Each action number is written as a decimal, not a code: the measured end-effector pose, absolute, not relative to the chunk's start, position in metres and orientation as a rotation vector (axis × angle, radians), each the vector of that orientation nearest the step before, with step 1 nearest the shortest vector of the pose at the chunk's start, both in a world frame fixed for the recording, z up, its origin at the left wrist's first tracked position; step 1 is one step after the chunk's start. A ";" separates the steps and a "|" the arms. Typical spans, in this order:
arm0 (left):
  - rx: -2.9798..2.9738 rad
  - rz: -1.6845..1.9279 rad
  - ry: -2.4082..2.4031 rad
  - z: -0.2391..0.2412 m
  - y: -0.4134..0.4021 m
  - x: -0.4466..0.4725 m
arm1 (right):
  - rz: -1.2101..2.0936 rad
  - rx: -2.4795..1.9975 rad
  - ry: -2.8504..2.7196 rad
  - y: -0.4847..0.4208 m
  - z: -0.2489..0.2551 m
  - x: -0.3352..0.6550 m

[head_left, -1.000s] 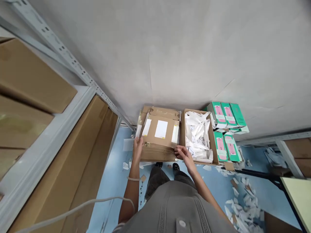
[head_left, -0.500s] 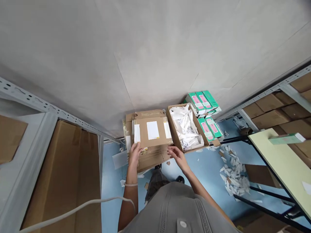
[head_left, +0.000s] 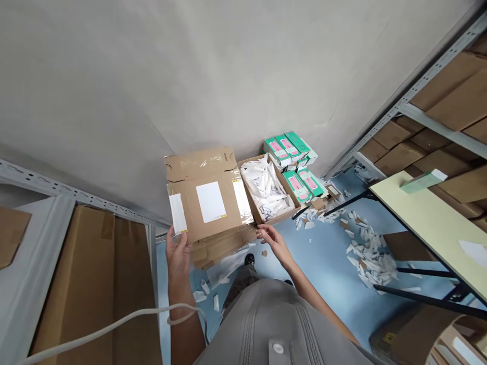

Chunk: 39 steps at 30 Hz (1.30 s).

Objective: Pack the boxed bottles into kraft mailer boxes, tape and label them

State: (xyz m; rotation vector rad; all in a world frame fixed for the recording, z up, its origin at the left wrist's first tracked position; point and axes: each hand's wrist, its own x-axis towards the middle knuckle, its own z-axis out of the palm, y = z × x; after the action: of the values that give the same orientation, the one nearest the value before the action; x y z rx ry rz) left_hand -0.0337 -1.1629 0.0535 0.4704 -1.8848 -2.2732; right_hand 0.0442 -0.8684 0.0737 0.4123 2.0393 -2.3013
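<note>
My left hand (head_left: 178,251) is closed on the lower left corner of a flattened cardboard box (head_left: 190,203), thumb on top beside a white label. The cardboard carries several white labels, clear tape and a folded flap along its far edge. My right hand (head_left: 276,246) is by its lower right corner, fingers loosely bent and apart; any contact with the edge is hard to make out. More flattened cardboard (head_left: 222,246) lies underneath. To the right stands an open carton (head_left: 279,220) filled with crumpled white paper or wrapping (head_left: 266,187).
Green and pink boxes (head_left: 300,185) are stacked right of the carton by the wall. White scraps (head_left: 375,261) litter the blue floor. A pale table (head_left: 426,218) with a green box and shelving (head_left: 443,124) stand right; a large carton (head_left: 91,284) is left. A pale cable (head_left: 114,324) crosses lower left.
The labelled cardboard has come up nearer to me and shifted left, its left side raised by my left hand. My right hand stays near its lower right corner. The camera view has turned.
</note>
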 end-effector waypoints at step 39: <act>-1.526 -2.655 -2.917 0.035 -0.482 0.075 | -2.552 2.742 1.829 -0.491 0.071 0.350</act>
State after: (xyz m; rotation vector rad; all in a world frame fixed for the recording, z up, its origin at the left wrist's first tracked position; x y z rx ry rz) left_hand 0.0752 -0.4818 0.0354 -1.5261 -2.9166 -2.6548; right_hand 0.3505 -0.4906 0.0713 2.7416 1.8295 -2.5520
